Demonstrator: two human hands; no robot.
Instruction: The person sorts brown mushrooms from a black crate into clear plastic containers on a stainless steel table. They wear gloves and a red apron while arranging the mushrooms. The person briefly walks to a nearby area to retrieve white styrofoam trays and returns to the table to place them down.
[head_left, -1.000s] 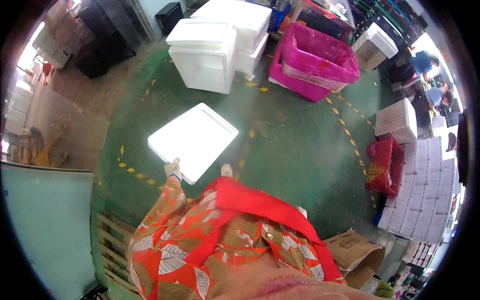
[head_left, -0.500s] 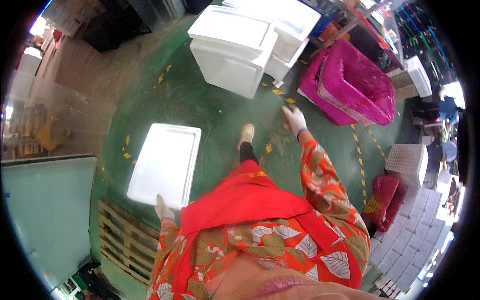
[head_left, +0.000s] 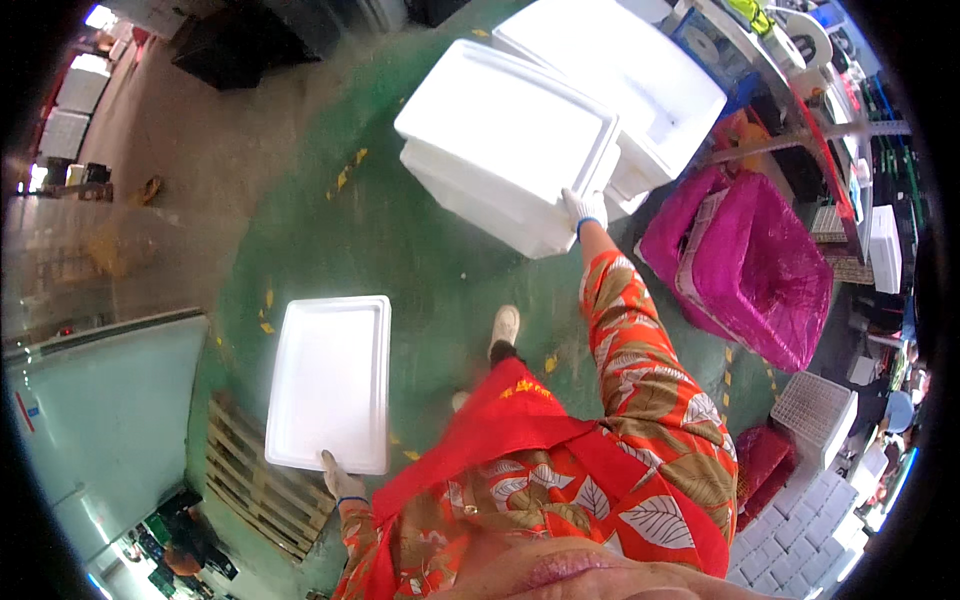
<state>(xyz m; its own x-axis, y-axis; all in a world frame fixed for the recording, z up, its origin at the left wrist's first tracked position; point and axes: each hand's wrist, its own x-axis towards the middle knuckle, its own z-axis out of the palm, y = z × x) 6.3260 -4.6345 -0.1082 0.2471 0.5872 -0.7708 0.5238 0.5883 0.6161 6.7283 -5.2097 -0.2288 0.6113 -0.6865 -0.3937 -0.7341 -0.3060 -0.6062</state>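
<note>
My left hand [head_left: 343, 481], in a pale glove, is closed on the near edge of a rectangular white foam lid [head_left: 330, 385]. The lid hangs at my left side, its rimmed face upward. Ahead of me stands a white foam box [head_left: 480, 200] with another foam lid [head_left: 510, 125] lying on top of it, slightly askew. My gloved right hand [head_left: 585, 210] grips the near right corner of that upper lid; the fingertips lie over its edge, and what the thumb does is hidden.
Behind the box is a second white foam box [head_left: 640, 80]. A bin lined with magenta plastic [head_left: 750, 260] stands to the right, beside a cluttered shelf [head_left: 800, 110]. A wooden pallet [head_left: 262, 485] lies near left. A white basket [head_left: 815, 415] stands at far right.
My right hand has gone forward from open air to the corner of the lid on the box. I have come closer to the boxes, with the other lid still in my left hand.
</note>
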